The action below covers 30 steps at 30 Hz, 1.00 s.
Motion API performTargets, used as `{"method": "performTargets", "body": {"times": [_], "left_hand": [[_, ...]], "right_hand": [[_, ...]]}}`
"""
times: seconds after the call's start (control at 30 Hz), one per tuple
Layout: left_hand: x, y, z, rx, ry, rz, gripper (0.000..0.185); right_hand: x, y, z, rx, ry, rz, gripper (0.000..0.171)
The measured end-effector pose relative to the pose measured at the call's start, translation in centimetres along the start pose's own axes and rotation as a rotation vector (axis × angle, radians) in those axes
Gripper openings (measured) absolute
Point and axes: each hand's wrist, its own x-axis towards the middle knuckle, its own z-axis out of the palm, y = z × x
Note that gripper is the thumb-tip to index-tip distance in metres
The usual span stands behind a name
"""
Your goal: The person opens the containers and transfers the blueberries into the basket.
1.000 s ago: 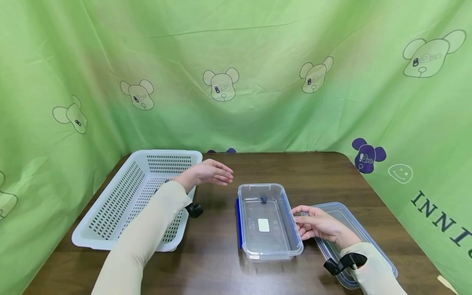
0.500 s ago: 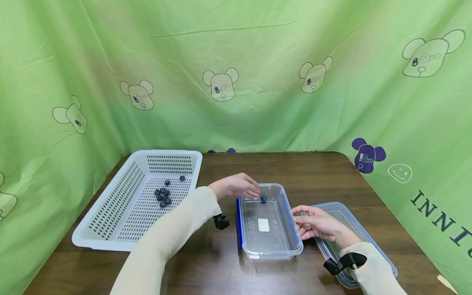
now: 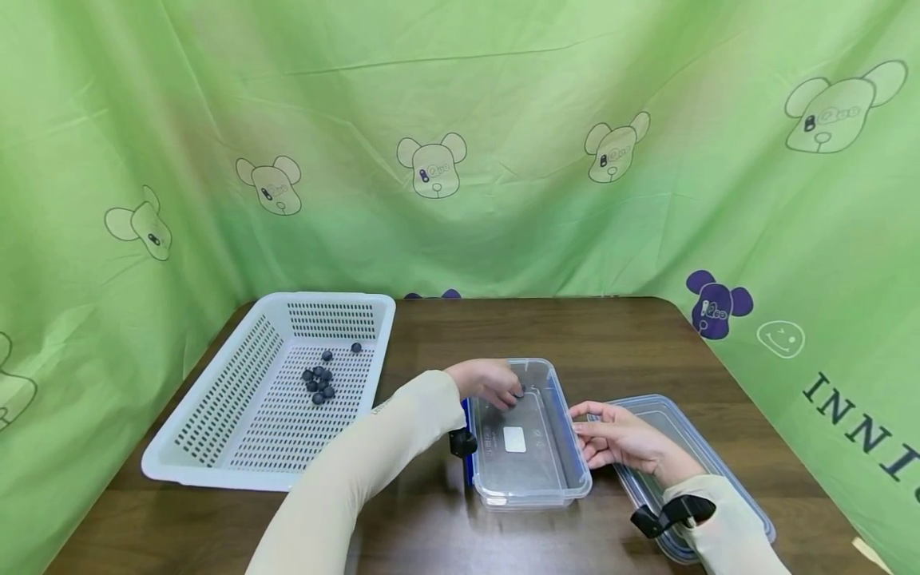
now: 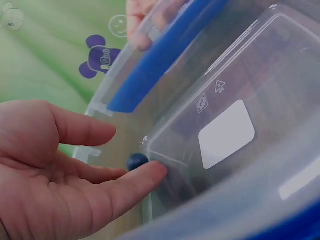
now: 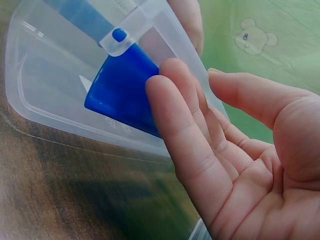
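Green cloth printed with bear heads hangs close round the back and both sides of the brown bench, whose bare wood shows behind and in front of the things on it. White basket lies at the left, its long axis running away from the person, with a cluster of blueberries on its slotted floor. Right of it, well apart, stands the clear box with blue clips, long axis also running away from the person, open side up. Its lid lies flat just beside it on the right, near the bench's edge.

Right hand rests with straight, relaxed fingers against the box's right wall and blue clip, holding nothing. Left hand reaches over the box's far left corner, fingers loosely extended and a little spread. One blueberry lies on the box floor in the far corner, touching the tip of one finger; it is not pinched.
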Motion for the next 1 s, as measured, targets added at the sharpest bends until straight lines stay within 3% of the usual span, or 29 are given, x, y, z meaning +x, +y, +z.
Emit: {"method": "performTargets", "body": {"times": [0.07,0.1,0.17,0.23,0.27,0.4,0.47,0.5,0.63,1.0], "left_hand": [[0.3,-0.1,0.4,-0.006,-0.009,-0.002,0.009],[-0.5,0.5,0.8,-0.006,0.020,-0.025,0.014],[0.2,0.3,1.3,0.007,0.040,-0.025,0.012],[1.5,-0.1,1.4,0.010,0.041,-0.020,0.012],[3.1,-0.9,1.2,-0.006,0.010,-0.004,0.008],[4.5,-1.4,1.3,-0.037,-0.053,0.022,0.008],[4.4,-1.3,1.5,-0.061,-0.068,0.018,0.010],[3.1,-0.5,1.9,-0.045,-0.041,0.011,0.014],[1.9,0.1,2.8,-0.018,-0.009,0.018,0.018],[2.6,-0.2,3.1,-0.015,-0.054,-0.003,0.027]], "right_hand": [[0.0,0.1,0.0,0.002,0.000,0.000,0.021],[0.0,0.1,0.0,0.002,-0.001,0.000,0.021],[0.0,0.1,-0.1,0.001,-0.003,-0.001,0.022],[0.0,0.1,-0.1,0.001,-0.006,-0.003,0.022],[-0.1,0.2,-0.1,0.003,-0.010,-0.006,0.023],[-0.1,0.2,-0.1,0.008,-0.026,-0.018,0.024],[-0.1,0.2,-0.1,0.007,-0.030,-0.023,0.025],[-0.1,0.2,-0.1,0.005,-0.029,-0.023,0.024],[-0.1,0.3,0.0,0.003,-0.024,-0.020,0.025],[0.2,0.4,-0.2,0.002,-0.025,-0.019,0.024]]}}
